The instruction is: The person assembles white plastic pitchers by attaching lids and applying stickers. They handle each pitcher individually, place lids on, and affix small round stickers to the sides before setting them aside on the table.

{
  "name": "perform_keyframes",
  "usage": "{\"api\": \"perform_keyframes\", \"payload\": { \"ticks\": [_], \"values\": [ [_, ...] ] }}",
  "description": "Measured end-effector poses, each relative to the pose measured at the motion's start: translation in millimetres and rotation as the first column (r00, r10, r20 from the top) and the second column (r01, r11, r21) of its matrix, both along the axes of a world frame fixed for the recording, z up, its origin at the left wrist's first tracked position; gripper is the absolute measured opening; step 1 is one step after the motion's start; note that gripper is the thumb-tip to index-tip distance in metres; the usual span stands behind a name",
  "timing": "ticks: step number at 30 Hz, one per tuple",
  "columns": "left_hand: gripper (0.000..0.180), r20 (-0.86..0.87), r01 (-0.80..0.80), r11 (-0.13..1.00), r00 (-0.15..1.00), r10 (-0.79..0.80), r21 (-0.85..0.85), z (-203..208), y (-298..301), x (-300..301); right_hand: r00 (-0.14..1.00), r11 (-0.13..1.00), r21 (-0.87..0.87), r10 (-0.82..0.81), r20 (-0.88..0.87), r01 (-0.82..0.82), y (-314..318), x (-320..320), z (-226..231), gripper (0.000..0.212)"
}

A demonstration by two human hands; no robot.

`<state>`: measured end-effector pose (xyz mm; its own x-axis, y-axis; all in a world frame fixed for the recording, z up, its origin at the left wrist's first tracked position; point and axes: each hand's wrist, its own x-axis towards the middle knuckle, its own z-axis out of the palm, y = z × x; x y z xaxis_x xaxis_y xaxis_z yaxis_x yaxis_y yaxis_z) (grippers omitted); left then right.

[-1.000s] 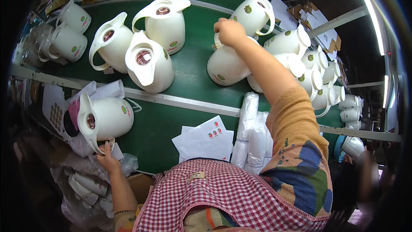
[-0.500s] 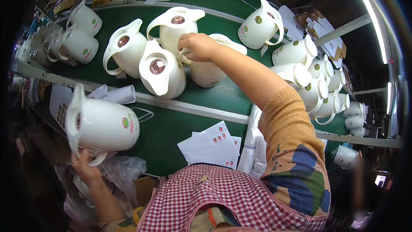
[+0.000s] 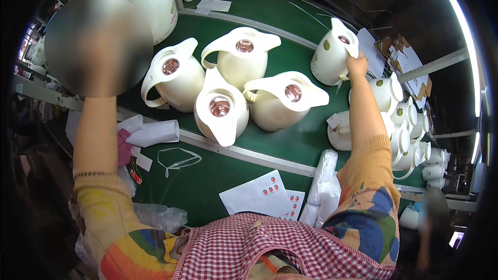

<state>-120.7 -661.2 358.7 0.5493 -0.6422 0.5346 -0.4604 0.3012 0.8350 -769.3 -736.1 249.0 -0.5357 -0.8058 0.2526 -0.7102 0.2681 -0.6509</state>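
A white jug with a coppery mouth looms large at the upper left. My left hand is stretched out beside it; a grey blurred disc covers the fingers, so their grip is hidden. At the back right, my right hand is closed round the handle of another white jug, which stands upright with a green and pink print. Between my arms, several white jugs stand grouped on the green bench: one at the left, one behind, one in front and one at the right.
More white jugs lie on their sides at the right. Sticker sheets and rolled clear plastic are nearby. A metal rail crosses the bench. Rolled white paper and a looped cord lie at the left.
My left hand has swung forward from the lower left, where it held a jug that is no longer there. My right hand has left the middle jug's handle and taken the back right jug's.
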Motion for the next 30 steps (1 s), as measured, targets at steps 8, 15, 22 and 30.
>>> {"api": "perform_keyframes", "payload": {
  "ticks": [8,15,22,30],
  "values": [
    [0.036,-0.155,0.082,0.940,0.987,-0.032,0.330,-118,-77,1,0.911,0.949,0.102,0.250,0.329,-0.297,11,90,-5,0.024],
    [0.034,-0.356,0.360,0.842,0.909,-0.218,0.402,-164,-39,31,0.840,0.811,0.409,0.516,-0.165,-0.418,42,64,20,0.046],
    [0.037,-0.355,0.200,0.980,0.916,-0.185,0.005,-118,153,10,0.551,0.586,-0.130,0.802,0.228,-0.800,167,192,83,0.034],
    [0.021,0.058,-0.576,0.616,0.754,0.654,0.538,-156,673,160,-0.228,-0.421,0.267,0.811,0.538,-0.867,339,398,30,0.034]
  ]
}}
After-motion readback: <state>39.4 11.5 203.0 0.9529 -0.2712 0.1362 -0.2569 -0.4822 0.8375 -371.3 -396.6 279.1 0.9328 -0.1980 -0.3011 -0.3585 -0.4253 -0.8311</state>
